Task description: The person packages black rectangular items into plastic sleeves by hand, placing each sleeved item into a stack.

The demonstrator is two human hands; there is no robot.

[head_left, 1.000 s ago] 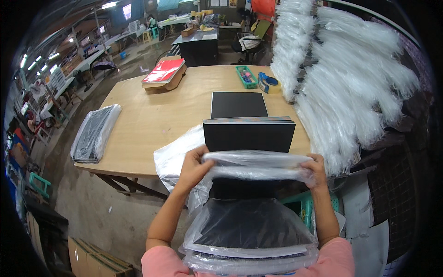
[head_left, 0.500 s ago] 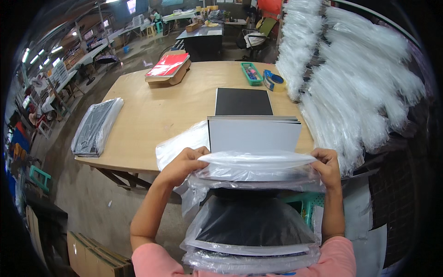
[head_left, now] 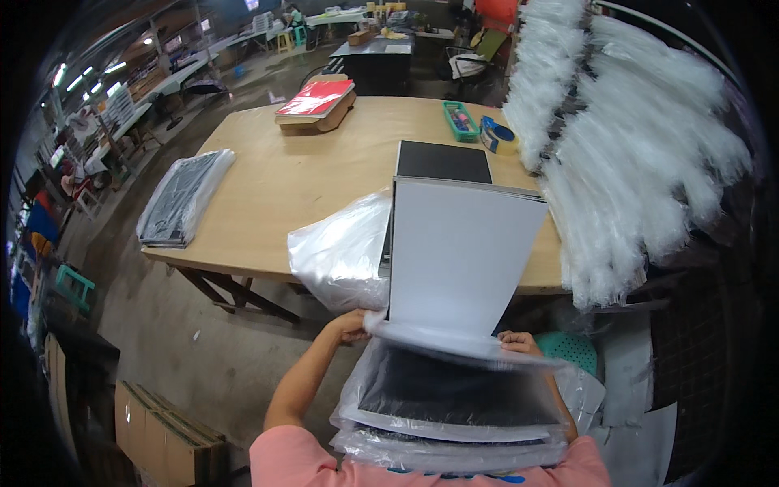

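Observation:
My left hand (head_left: 351,325) pinches the left side of a clear plastic bag (head_left: 430,339) near the lower end of a white-faced board (head_left: 462,252). On the bag's opposite side, the fingers of my right hand (head_left: 519,342) are closed on the plastic. The board tilts over the table's near edge, and its lower end meets the bag; how deep it goes inside I cannot tell. Against my body rests a stack of black sheets (head_left: 454,390) in clear plastic. Loose clear bags (head_left: 345,247) hang over the table edge beside the board. Behind it lies a black board (head_left: 442,161).
The wooden table (head_left: 268,187) holds a bagged dark stack (head_left: 187,199) at left, a red-topped pile (head_left: 318,97), a green basket (head_left: 460,122) and a tape dispenser (head_left: 497,135). Piles of clear plastic (head_left: 633,162) stand at right. Flattened cardboard (head_left: 166,434) leans low at left.
Both hands have come down toward my body with the bag's edge, and more of the white board's face shows. The view has shifted slightly.

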